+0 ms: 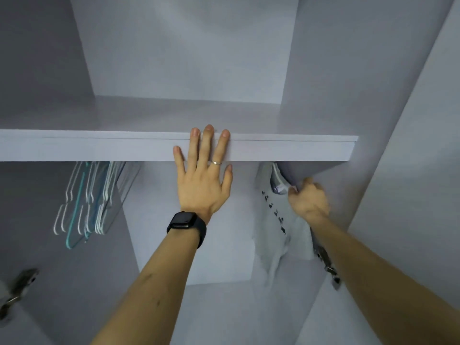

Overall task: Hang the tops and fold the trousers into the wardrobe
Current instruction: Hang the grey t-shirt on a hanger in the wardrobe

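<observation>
I look into a pale grey wardrobe. My left hand [202,170] lies flat with straight fingers against the front edge of the upper shelf [99,148]. A light grey top [278,220] with small dark print hangs below the shelf at the right, by the side wall. My right hand [308,199], blurred, grips the top near its collar, fingers curled. The hanger and rail above the top are hidden behind the shelf.
Several bare hangers [89,197], white, teal and clear, hang in a bunch under the shelf at the left. Door hinges show at the lower left [17,287] and lower right [328,265]. The wardrobe's right side wall [373,170] stands close to my right hand.
</observation>
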A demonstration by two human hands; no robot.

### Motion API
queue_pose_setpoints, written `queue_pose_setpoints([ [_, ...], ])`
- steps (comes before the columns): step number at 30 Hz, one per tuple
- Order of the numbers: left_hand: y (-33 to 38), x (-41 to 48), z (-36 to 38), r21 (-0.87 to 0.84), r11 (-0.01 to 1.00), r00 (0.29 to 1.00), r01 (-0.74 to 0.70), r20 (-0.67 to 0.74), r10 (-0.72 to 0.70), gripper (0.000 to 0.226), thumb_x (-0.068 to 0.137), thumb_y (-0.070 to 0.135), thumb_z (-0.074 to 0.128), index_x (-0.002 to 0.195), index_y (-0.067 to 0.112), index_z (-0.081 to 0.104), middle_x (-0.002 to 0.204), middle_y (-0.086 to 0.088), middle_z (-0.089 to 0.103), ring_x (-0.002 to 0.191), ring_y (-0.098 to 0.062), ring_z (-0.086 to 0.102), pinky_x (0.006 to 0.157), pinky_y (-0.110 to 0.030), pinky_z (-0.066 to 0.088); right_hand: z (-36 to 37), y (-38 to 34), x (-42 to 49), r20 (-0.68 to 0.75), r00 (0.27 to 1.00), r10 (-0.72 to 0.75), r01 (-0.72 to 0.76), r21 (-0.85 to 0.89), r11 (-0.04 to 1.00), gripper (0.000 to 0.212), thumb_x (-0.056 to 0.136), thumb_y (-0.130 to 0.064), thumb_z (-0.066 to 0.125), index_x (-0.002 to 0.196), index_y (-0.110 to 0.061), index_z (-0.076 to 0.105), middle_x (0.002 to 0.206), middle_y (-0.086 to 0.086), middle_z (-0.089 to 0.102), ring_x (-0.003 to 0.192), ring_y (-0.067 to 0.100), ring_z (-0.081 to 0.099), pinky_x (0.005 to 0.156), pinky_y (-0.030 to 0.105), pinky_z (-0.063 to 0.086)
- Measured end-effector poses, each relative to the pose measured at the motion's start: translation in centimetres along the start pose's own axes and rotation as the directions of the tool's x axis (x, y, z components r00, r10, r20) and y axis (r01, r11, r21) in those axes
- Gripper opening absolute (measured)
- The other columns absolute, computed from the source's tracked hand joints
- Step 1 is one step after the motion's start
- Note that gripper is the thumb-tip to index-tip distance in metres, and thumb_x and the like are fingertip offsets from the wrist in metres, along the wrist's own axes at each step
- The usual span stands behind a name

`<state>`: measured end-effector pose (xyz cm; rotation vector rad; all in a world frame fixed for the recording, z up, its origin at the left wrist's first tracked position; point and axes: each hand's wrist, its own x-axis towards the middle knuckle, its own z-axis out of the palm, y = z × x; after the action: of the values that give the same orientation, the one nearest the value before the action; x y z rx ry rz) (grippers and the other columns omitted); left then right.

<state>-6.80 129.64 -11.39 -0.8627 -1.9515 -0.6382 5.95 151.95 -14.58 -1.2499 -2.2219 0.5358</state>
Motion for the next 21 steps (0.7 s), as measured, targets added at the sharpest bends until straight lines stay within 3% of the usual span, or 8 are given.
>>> queue_pose_setpoints([
  [4, 2.0, -0.5, -3.2, -0.096, 0.991, 0.980, 0.095, 0.183, -0.076, 0.081, 0.094, 0.035, 0.055, 0.160, 0.031, 0.009, 0.168, -0.004, -0.002, 0.155, -0.026, -0.008, 0.120, -0.064, 0.007, -3.9, -0.9, -5.7, 0.049, 0.993, -0.103, 0.081, 0.340, 0.937, 0.026, 0.094, -0.029, 0.065, 0.120, -0.023, 0.065, 0.122, 0.002, 0.068, 0.104, 0.023, 0.065, 0.084, 0.022, 0.042],
  [8, 3.6, -5.7, -5.3, -0.193, 0.972, 0.934, 0.137, 0.352, -0.062, 0.073, 0.093, 0.033, 0.056, 0.158, 0.034, 0.023, 0.168, -0.003, 0.010, 0.154, -0.027, 0.004, 0.121, -0.061, 0.013, -6.2, 0.3, -12.9, -0.056, 0.967, -0.249, 0.241, 0.522, 0.818, 0.022, 0.095, -0.026, 0.066, 0.117, -0.026, 0.070, 0.115, -0.012, 0.068, 0.103, 0.012, 0.065, 0.089, 0.031, 0.053],
  [11, 4.6, -11.3, -5.9, -0.286, 0.938, 0.885, 0.196, 0.463, -0.043, 0.060, 0.096, 0.032, 0.058, 0.152, 0.033, 0.037, 0.162, -0.001, 0.029, 0.151, -0.024, 0.020, 0.119, -0.057, 0.023, -6.0, 2.8, -18.1, -0.069, 0.938, -0.340, 0.327, 0.507, 0.798, 0.023, 0.097, -0.031, 0.062, 0.119, -0.030, 0.069, 0.115, -0.033, 0.059, 0.111, 0.002, 0.058, 0.092, 0.026, 0.050],
  [17, 4.0, -19.8, -4.1, -0.369, 0.856, 0.716, 0.362, 0.698, -0.002, 0.049, 0.099, 0.032, 0.058, 0.146, 0.036, 0.046, 0.154, 0.006, 0.042, 0.145, -0.018, 0.031, 0.119, -0.044, 0.031, -3.2, 7.9, -24.8, 0.080, 0.977, -0.196, 0.155, 0.357, 0.921, 0.023, 0.099, -0.029, 0.063, 0.120, -0.032, 0.070, 0.129, -0.018, 0.060, 0.123, 0.008, 0.052, 0.105, 0.019, 0.038],
  [21, 4.1, -22.6, -2.0, -0.465, 0.813, 0.586, 0.350, 0.786, 0.197, 0.046, 0.099, 0.029, 0.059, 0.145, 0.032, 0.050, 0.151, 0.004, 0.047, 0.142, -0.019, 0.039, 0.117, -0.041, 0.035, -1.8, 10.6, -28.9, 0.055, 0.998, -0.042, 0.032, 0.184, 0.982, 0.023, 0.096, -0.021, 0.067, 0.118, -0.021, 0.074, 0.130, -0.001, 0.066, 0.118, 0.024, 0.059, 0.100, 0.027, 0.044],
])
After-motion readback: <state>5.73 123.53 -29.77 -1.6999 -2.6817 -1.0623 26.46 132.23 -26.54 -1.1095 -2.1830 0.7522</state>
